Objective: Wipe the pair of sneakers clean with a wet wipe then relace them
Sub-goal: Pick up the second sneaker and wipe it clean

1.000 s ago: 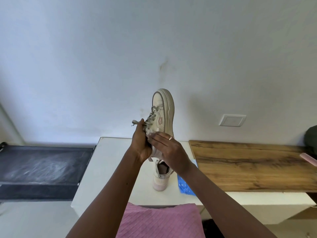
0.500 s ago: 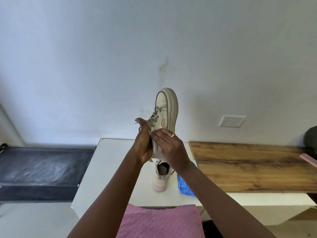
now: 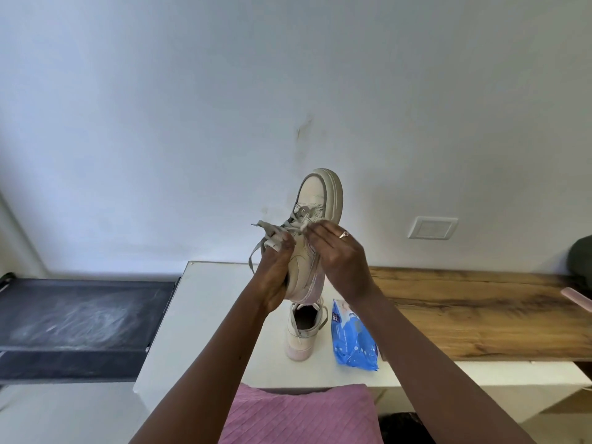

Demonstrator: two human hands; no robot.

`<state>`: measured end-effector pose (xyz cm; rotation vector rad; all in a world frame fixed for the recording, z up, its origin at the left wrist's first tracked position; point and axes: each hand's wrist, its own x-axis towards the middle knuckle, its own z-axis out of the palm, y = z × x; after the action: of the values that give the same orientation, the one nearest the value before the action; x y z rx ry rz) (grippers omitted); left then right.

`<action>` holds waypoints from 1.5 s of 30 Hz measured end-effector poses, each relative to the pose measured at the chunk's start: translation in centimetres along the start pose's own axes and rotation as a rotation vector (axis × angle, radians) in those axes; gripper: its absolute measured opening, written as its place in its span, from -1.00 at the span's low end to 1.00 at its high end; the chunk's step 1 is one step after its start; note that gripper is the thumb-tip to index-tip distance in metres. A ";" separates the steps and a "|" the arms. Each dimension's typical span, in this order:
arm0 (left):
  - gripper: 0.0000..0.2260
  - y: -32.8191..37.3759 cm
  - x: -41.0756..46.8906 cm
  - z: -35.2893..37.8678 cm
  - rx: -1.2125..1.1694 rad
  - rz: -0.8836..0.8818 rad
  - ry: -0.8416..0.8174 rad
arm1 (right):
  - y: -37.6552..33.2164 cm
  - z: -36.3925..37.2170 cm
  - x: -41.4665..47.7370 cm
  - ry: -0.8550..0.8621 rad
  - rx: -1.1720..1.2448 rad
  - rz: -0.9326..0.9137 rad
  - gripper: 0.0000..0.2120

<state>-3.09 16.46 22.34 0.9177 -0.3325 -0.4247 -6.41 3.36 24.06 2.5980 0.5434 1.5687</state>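
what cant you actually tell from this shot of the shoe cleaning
Head view only:
- Print on the blue wipes pack: too small to read.
- Whether a wipe is in the right hand: fingers hide it.
- Front of the sneaker on the table: hidden behind the held sneaker and left hand.
- Pink object at the right edge: cut off.
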 end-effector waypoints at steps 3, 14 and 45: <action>-0.33 -0.2 0.1 -0.1 0.023 0.004 -0.050 | 0.6 0.1 0.7 0.005 -0.062 0.104 -0.77; -0.64 -0.2 -0.1 0.4 -0.033 -0.038 -0.017 | 0.2 0.3 -0.6 -0.046 -0.047 0.041 -0.71; -0.62 -0.1 -0.4 1.4 0.523 0.171 0.110 | 5.1 -1.1 7.1 -0.337 -0.002 0.258 -0.55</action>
<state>-4.12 15.66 22.98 1.4044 -0.4265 -0.1253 -3.02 0.78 31.73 2.9364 0.1860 1.1367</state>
